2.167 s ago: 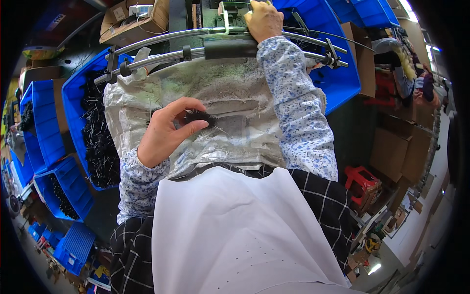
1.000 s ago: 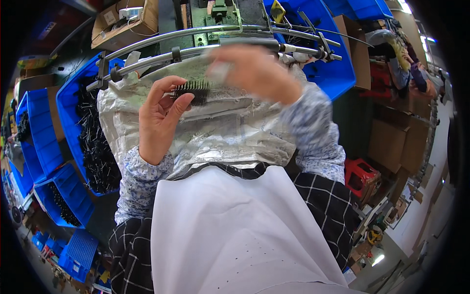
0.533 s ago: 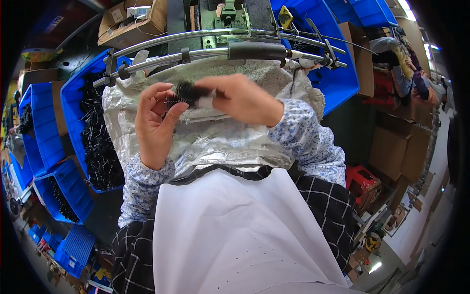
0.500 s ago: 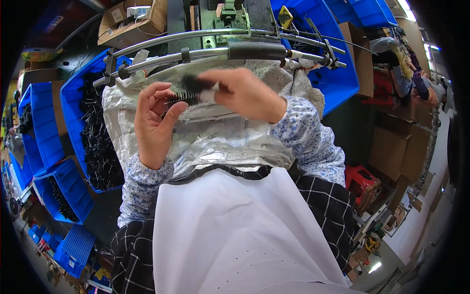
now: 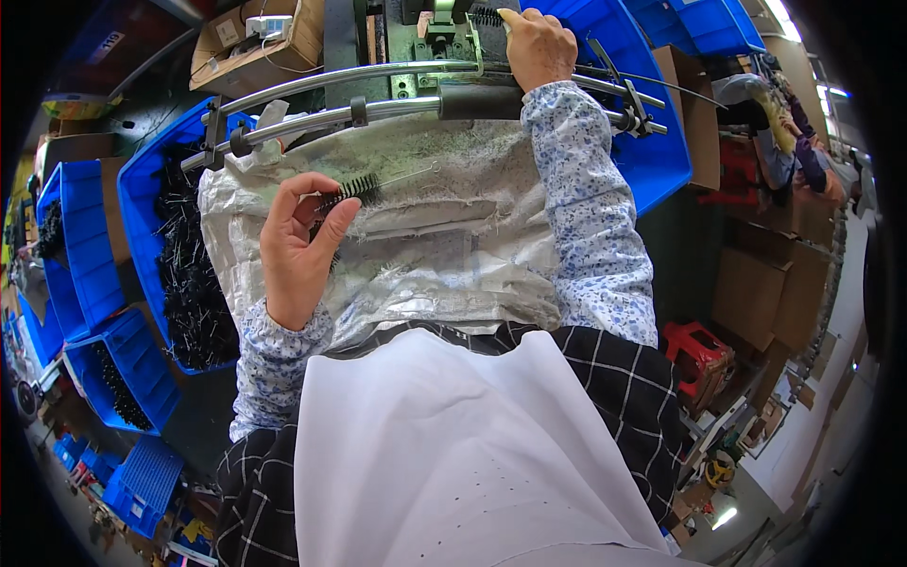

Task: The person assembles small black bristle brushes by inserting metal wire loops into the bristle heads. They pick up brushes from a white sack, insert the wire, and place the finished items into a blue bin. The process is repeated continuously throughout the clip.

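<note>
My left hand [image 5: 295,248] is closed around a black twisted-wire brush [image 5: 357,188], its thin wire stem ending in a small loop that points right. More dark bristles show beneath the palm; how many brushes it holds is hidden. Up at the machine [image 5: 430,47], my right hand [image 5: 541,49] pinches another black bristle brush [image 5: 487,17] at the machine's right side. That brush lies roughly level and points left toward the metal clamp part; whether it touches it I cannot tell. A pale woven sheet [image 5: 425,255] spreads below both hands.
Two metal rails [image 5: 312,117] with a dark roller [image 5: 482,100] cross before the machine. A blue bin [image 5: 142,203] of black brushes stands left, another blue bin [image 5: 652,151] right. A cardboard box [image 5: 255,52] sits far left. A red stool [image 5: 694,359] and a person [image 5: 770,123] are at right.
My right hand has moved from beside my left hand up and right, over the rails to the machine, with a brush in it. My left hand stays nearly still, its brush now uncovered.
</note>
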The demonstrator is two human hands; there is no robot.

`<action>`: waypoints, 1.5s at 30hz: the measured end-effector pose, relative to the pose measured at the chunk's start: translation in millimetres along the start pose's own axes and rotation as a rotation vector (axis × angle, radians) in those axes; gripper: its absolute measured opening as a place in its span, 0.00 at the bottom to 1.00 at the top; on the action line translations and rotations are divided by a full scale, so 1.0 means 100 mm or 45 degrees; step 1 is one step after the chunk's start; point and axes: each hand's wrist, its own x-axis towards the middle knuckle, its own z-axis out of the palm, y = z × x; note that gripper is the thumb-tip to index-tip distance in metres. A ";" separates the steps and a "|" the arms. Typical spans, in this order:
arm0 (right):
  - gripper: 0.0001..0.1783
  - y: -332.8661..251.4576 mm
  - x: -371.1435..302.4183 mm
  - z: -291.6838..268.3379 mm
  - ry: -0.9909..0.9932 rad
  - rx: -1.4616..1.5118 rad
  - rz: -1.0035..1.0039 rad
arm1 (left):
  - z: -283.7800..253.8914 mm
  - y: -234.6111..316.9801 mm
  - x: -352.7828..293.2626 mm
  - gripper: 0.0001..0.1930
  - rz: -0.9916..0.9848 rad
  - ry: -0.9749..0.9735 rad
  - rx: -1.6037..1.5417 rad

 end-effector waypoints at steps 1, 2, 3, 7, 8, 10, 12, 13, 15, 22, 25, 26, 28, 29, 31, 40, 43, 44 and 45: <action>0.08 0.00 0.01 0.01 -0.012 0.011 0.004 | 0.00 0.00 0.00 0.14 -0.009 -0.002 -0.003; 0.08 -0.01 0.02 0.02 -0.024 0.021 0.010 | 0.01 0.01 0.00 0.14 -0.017 -0.005 -0.008; 0.08 -0.01 0.02 0.03 -0.036 0.030 0.016 | 0.01 0.02 0.00 0.14 -0.025 -0.009 -0.012; 0.07 0.00 0.02 0.07 -0.019 0.055 0.002 | 0.02 0.01 0.00 0.14 -0.014 -0.011 -0.001; 0.07 0.00 0.02 0.07 -0.036 0.038 0.007 | 0.01 0.01 0.00 0.14 -0.011 -0.008 0.005; 0.07 0.01 0.01 0.08 -0.027 0.064 0.006 | 0.01 0.01 0.00 0.14 -0.002 -0.008 0.019; 0.07 0.02 0.01 0.09 0.025 0.150 -0.006 | -0.01 0.00 0.00 0.14 0.008 -0.014 0.035; 0.08 0.02 0.01 0.08 0.001 0.172 0.003 | 0.00 0.00 0.00 0.14 0.011 -0.012 0.028; 0.08 0.01 0.01 0.07 -0.047 0.216 0.021 | 0.01 0.00 0.00 0.14 0.015 -0.007 0.015; 0.12 0.15 0.08 0.30 -0.170 0.295 0.062 | 0.05 0.04 0.01 0.14 0.005 -0.054 0.028; 0.18 0.06 0.03 0.13 -0.171 0.129 0.126 | 0.04 0.03 0.02 0.14 0.016 -0.052 0.040; 0.18 0.06 0.01 0.13 -0.176 0.126 0.165 | 0.02 0.02 0.01 0.14 0.012 -0.043 0.032; 0.19 0.13 -0.10 0.15 -0.192 0.105 0.251 | 0.00 0.01 0.01 0.14 0.010 -0.032 0.023; 0.19 0.14 -0.15 0.25 -0.070 0.212 0.250 | 0.00 0.01 0.02 0.14 0.013 -0.030 0.024; 0.18 0.14 -0.13 0.28 -0.096 0.323 0.274 | 0.01 0.01 0.04 0.14 0.023 -0.031 0.024; 0.10 -0.42 0.01 0.42 -0.110 0.215 0.190 | 0.07 0.08 0.05 0.14 0.037 -0.060 0.043; 0.08 -0.51 0.02 0.37 -0.127 0.154 0.148 | 0.06 0.06 0.05 0.14 0.065 -0.049 0.043; 0.08 -0.51 0.03 0.33 -0.133 0.157 0.135 | 0.05 0.06 0.05 0.14 0.086 -0.039 0.043; 0.10 -0.48 0.04 0.28 -0.196 0.172 0.168 | 0.04 0.05 0.05 0.14 0.107 -0.030 0.043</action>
